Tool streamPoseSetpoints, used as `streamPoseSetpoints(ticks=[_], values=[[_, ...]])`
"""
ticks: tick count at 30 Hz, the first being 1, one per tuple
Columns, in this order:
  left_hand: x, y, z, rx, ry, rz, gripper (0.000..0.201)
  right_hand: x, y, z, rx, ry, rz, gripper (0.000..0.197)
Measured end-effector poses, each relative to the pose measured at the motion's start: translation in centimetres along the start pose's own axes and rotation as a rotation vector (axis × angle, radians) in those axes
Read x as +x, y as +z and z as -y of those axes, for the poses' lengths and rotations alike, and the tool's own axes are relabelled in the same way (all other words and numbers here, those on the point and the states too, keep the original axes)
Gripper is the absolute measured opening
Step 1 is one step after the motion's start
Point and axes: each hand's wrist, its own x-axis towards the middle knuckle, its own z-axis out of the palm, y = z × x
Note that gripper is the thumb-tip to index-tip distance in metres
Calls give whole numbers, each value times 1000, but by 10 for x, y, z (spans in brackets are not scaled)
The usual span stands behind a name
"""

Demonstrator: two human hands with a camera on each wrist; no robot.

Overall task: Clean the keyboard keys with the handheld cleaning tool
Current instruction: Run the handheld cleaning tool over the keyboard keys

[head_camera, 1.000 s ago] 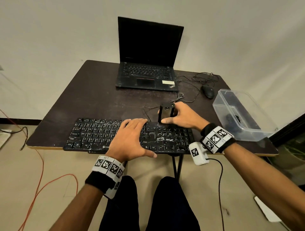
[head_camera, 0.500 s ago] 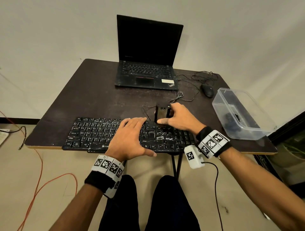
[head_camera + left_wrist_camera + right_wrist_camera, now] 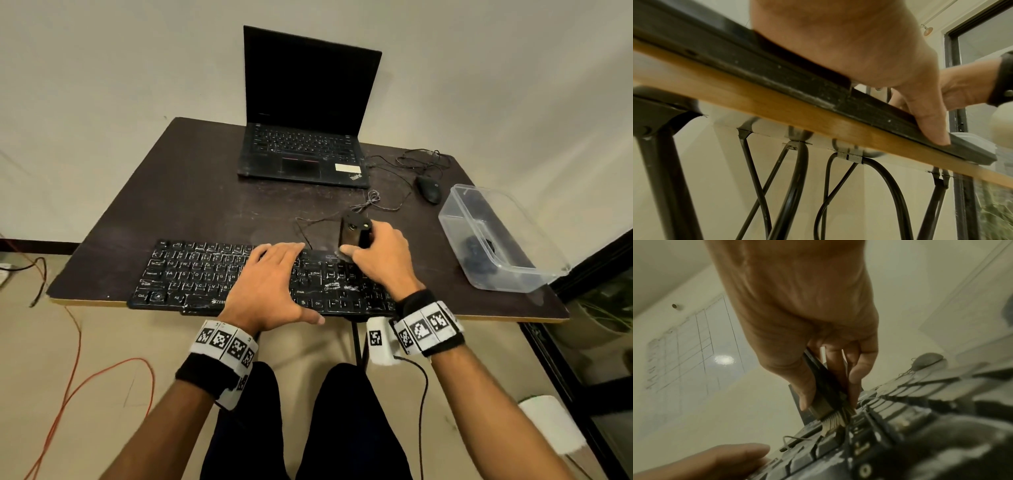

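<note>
Long black dusty keyboard (image 3: pixel 260 277) lies along the near edge of the dark brown worktop (image 3: pixel 191 192). Left hand (image 3: pixel 270 287) flat on its middle keys, fingers straight, thumb at the keyboard's front edge. Right hand (image 3: pixel 380 260) grips the small black handheld brush (image 3: pixel 354 233) upright over the keyboard's far right rows — pale bristles (image 3: pixel 833 421) touching the keys.

A black keyboard (image 3: pixel 260 277) with white-smudged keys lies along the surface's near edge; a small black brush (image 3: pixel 354 233) with pale bristles stands upright on its far right rows
</note>
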Motion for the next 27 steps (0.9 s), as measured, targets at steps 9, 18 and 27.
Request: streamPoseSetpoints(ticks=[9,18,27], values=[[0,-3,-2,9,-6,16,141,-8,17,25,108,0,-13,25],[0,-2,-1,8,-3,7,141,-3,9,19,46,20,-28,24],[1,0,1,-5,-5,4,140,-5,5,4,34,46,-46,26]])
